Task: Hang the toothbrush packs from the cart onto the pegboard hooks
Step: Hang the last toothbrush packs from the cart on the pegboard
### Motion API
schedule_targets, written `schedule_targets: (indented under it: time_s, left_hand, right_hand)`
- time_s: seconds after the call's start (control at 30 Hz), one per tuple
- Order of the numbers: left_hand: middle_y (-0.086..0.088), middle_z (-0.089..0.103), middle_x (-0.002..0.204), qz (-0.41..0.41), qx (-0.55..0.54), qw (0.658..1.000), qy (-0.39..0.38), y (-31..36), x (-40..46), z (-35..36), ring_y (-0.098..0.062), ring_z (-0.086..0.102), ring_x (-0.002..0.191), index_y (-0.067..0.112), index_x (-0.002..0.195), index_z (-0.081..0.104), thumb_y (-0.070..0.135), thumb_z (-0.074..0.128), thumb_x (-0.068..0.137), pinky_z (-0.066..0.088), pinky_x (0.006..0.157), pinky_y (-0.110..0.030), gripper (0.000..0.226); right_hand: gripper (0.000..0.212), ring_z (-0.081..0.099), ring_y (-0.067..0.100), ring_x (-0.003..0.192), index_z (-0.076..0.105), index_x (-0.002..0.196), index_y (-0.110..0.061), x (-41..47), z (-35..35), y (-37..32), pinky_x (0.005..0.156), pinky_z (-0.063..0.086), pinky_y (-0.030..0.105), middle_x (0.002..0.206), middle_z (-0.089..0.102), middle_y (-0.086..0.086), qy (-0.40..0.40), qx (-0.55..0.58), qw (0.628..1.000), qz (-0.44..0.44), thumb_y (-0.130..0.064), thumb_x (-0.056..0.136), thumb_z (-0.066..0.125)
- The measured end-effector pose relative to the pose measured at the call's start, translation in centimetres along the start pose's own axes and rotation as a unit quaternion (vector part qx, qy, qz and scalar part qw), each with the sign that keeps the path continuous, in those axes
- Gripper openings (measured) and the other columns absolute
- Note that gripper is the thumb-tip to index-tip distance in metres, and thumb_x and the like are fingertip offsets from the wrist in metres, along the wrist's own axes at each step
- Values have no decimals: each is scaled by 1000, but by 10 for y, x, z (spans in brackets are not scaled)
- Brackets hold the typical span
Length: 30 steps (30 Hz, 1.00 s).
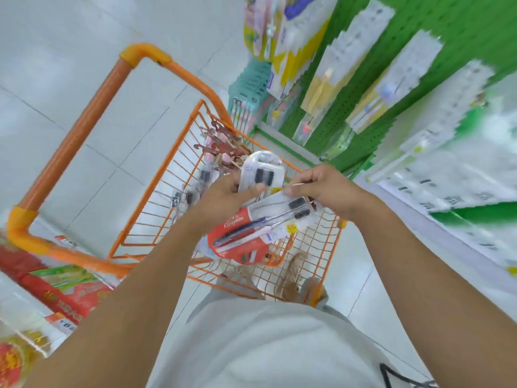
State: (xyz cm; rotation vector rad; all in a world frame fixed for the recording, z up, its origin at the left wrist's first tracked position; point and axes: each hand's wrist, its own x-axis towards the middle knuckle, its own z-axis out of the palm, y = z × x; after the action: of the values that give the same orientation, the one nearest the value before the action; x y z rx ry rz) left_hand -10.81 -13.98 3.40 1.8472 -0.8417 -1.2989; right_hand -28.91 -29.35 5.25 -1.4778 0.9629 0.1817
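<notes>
Green pegboard (461, 26) is standing at two o'clock. Over the orange cart (179, 175), left hand (223, 194) is gripping toothbrush packs (263, 169); right hand (324, 189) is pinching a red pack (251, 228).

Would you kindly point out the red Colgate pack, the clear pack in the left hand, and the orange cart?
red Colgate pack (237, 219): head view, on its red card beside the logo.
clear pack (263, 169): head view, on the blister above the black bristles.
orange cart (179, 141): head view, on the basket's left rim.
</notes>
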Motion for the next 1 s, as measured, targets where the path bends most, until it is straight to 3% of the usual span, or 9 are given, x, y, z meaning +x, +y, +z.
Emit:
schedule_targets:
  time_s: [0.1, 0.13, 0.23, 0.37, 0.5, 0.57, 0.77, 0.87, 1.0]
  left_hand:
    - [9, 74, 110, 79, -36, 995, -44, 59, 7, 17, -7, 68, 103, 34, 116, 68, 41, 60, 96, 54, 89, -26, 23]
    - [8, 73, 111, 103, -43, 993, -47, 76, 10, 20, -10, 68, 105, 33, 117, 67, 37, 65, 93, 54, 91, -31, 25]
    - [4, 75, 106, 146, -54, 987, -50, 117, 19, 29, -12, 71, 98, 21, 115, 68, 14, 84, 76, 54, 80, -24, 43]
    - [-5, 74, 110, 157, -133, 977, -47, 166, 26, 39, -20, 71, 102, 9, 123, 62, -4, 79, 76, 56, 79, -26, 51]
    - [-4, 75, 109, 175, -175, 969, -12, 209, 33, 51, -24, 72, 101, 14, 121, 65, 5, 81, 78, 59, 79, -36, 46]
    - [-1, 76, 106, 193, -177, 965, 10, 229, 33, 63, -19, 73, 97, 15, 119, 66, 7, 81, 78, 60, 78, -34, 45]
    - [4, 76, 106, 241, -162, 957, -21, 289, 31, 111, -18, 72, 98, 22, 119, 64, 17, 71, 90, 57, 82, -39, 30]
    - [6, 75, 105, 248, -151, 957, -12, 315, 36, 125, -16, 71, 98, 28, 114, 63, 21, 60, 98, 54, 84, -39, 18]
    - [13, 75, 95, 284, -90, 954, 26, 333, 41, 146, -9, 71, 88, 30, 106, 63, 14, 58, 98, 55, 74, -26, 18]
  right_hand:
    - [17, 66, 7, 66, 78, 80, -6, -15, -38, -41, 66, 49, 23, 75, 76, -1, 112, 48, 993, -5, -17, 72, 88]
    - [20, 64, 10, 63, 78, 77, -6, -20, -49, -51, 64, 49, 24, 70, 73, 1, 149, 65, 987, -2, -18, 68, 91]
    - [23, 63, 19, 64, 78, 70, -9, -36, -78, -78, 74, 56, 40, 70, 73, 9, 216, 113, 970, -12, -19, 58, 95]
    - [18, 66, 11, 78, 76, 76, -17, -67, -100, -103, 76, 54, 25, 79, 75, -6, 298, 202, 927, -104, -32, 78, 84]
    - [27, 72, 28, 96, 69, 112, -6, -113, -102, -101, 91, 58, 47, 105, 76, 9, 285, 323, 889, -154, -25, 93, 70]
    - [29, 73, 31, 97, 66, 118, -5, -133, -102, -92, 87, 60, 46, 109, 75, 11, 293, 335, 877, -180, -18, 92, 69]
    - [22, 73, 22, 87, 70, 111, -9, -175, -145, -91, 73, 60, 39, 102, 76, 9, 394, 333, 811, -275, -3, 91, 67]
    - [21, 71, 18, 90, 69, 112, -11, -194, -181, -95, 77, 61, 38, 105, 76, 6, 416, 300, 799, -315, -5, 92, 66]
    - [21, 72, 15, 86, 70, 111, -12, -199, -217, -83, 71, 58, 31, 101, 77, 3, 419, 300, 794, -321, -3, 93, 64]
